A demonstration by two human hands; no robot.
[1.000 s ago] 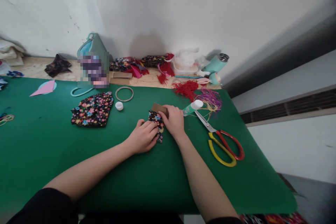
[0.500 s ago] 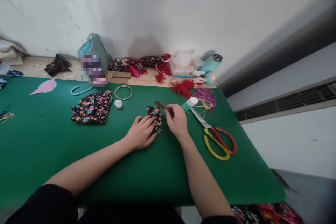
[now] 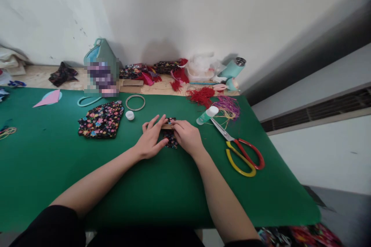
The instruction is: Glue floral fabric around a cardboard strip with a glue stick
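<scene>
A small black floral fabric piece (image 3: 171,143) lies on the green table in front of me. Across it rests a narrow brown strip (image 3: 167,126), seemingly cardboard. The strip's right end is pinched in my right hand (image 3: 188,136). My left hand (image 3: 151,139) is at the left side of the fabric, its fingers stretched out and thumb apart, the fingertips at the strip's left end. To the right of my hands lie a green glue stick (image 3: 206,115) with a white top and large scissors (image 3: 232,139) with one red and one yellow handle.
Left of my hands are a folded floral fabric stack (image 3: 101,120), a small white cap (image 3: 130,115) and a ring of wire (image 3: 135,102). Along the wall stand a teal pouch (image 3: 108,52), red threads (image 3: 200,96) and a mint bottle (image 3: 233,68). A pink paper piece (image 3: 50,97) lies far left.
My right hand has brought the brown strip left and down onto the fabric. My left hand has slid off the fabric's middle to its left side, fingers now extended.
</scene>
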